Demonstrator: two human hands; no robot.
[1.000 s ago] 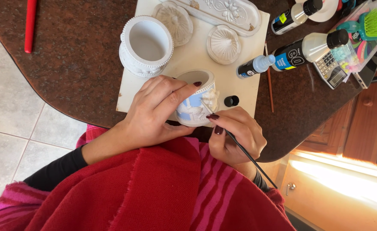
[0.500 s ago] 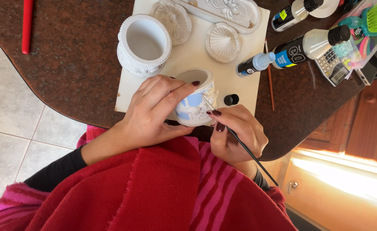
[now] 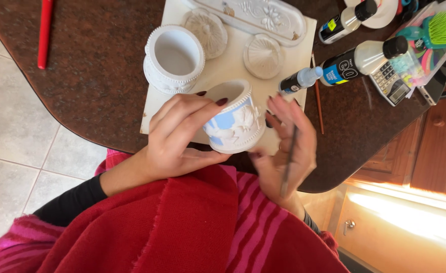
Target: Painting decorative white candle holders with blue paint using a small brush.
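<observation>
We see a small round white plaster pot with raised flowers and patches of pale blue paint point(image 3: 235, 121), tilted on its side and held above the near edge of a pale rectangular board point(image 3: 233, 65). The left hand point(image 3: 180, 136) grasps it, fingers curled over the rim and thumb under the base. Just beside the pot, the right hand point(image 3: 286, 146) is blurred, its fingers loosely spread, with a thin dark-handled paintbrush point(image 3: 287, 162) lying across the palm and pointing toward the person's lap.

On the board behind the pot stand a second, unpainted white plaster pot point(image 3: 174, 58), two round ribbed plaster lids point(image 3: 207, 33) and a long ornate plaster tray point(image 3: 256, 15). The board lies on a dark speckled stone counter point(image 3: 91, 71). To the right rest a small blue-labelled paint bottle point(image 3: 299, 81), a larger white bottle with a black cap point(image 3: 364, 58) and a green brush point(image 3: 443, 28). A red stick point(image 3: 44, 33) lies at far left. A red shawl point(image 3: 182, 227) covers the person's lap.
</observation>
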